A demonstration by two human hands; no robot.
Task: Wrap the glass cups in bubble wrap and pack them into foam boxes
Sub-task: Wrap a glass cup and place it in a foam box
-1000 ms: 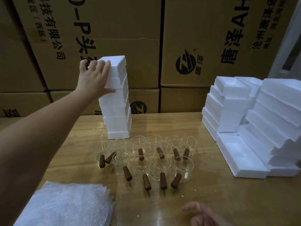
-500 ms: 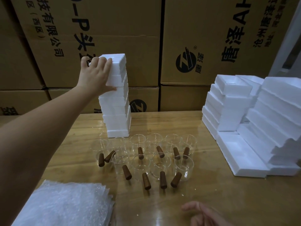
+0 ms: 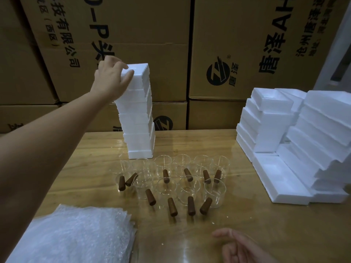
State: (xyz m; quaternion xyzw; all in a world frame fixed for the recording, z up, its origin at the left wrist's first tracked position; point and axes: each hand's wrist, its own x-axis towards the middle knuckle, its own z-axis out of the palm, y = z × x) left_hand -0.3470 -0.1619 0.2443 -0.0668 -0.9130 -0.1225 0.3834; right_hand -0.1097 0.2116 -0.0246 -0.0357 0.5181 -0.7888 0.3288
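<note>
A tall stack of white foam boxes (image 3: 139, 118) stands at the back middle of the wooden table (image 3: 247, 221). My left hand (image 3: 111, 77) reaches up and grips the topmost foam box (image 3: 138, 72) at its left edge, fingers over the top. In front of the stack stand several clear glass cups (image 3: 171, 179) with brown wooden handles. A pile of bubble wrap sheets (image 3: 76, 234) lies at the near left. My right hand (image 3: 241, 247) hovers low over the table's near edge, fingers relaxed, holding nothing.
More foam boxes and lids (image 3: 296, 141) are piled in stepped stacks at the right, one open tray (image 3: 279, 179) lying flat in front. Large printed cardboard cartons (image 3: 237, 44) form a wall behind the table.
My left hand has slid up from the stack's upper side onto the top box's edge. The right hand has barely moved.
</note>
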